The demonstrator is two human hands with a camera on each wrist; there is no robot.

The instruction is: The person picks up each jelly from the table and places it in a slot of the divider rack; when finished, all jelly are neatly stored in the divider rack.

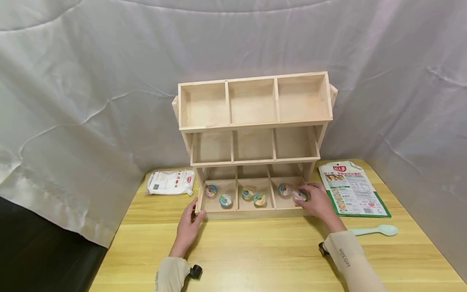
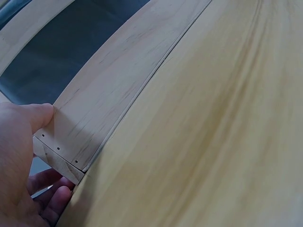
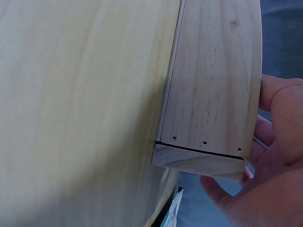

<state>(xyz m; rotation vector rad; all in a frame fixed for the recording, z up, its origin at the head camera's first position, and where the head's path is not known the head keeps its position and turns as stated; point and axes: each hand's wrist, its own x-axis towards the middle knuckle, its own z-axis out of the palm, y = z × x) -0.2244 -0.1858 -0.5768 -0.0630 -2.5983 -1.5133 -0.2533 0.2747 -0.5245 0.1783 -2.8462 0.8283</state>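
Note:
A three-tier wooden rack [image 1: 255, 159] stands on the table, each tier split into three compartments. In its bottom tier lie several small jelly cups [image 1: 226, 200] with printed foil lids, two per compartment. My left hand [image 1: 189, 227] grips the bottom tier's left front corner, thumb [image 2: 40, 115] over the front board's top edge and the other fingers around the side. At the opposite corner my right hand [image 1: 319, 202] reaches over the side and pinches a pink-lidded jelly cup [image 1: 300, 196] between thumb and fingers. In the right wrist view the front board [image 3: 213, 80] hides that cup.
A white spouted pouch [image 1: 170, 182] lies left of the rack. To the right are a green-and-white printed packet [image 1: 353, 188] and a pale green spoon [image 1: 387, 230]. Grey cloth [image 1: 255, 44] hangs behind the table [image 1: 255, 251]. The rack's upper two tiers overhang the back.

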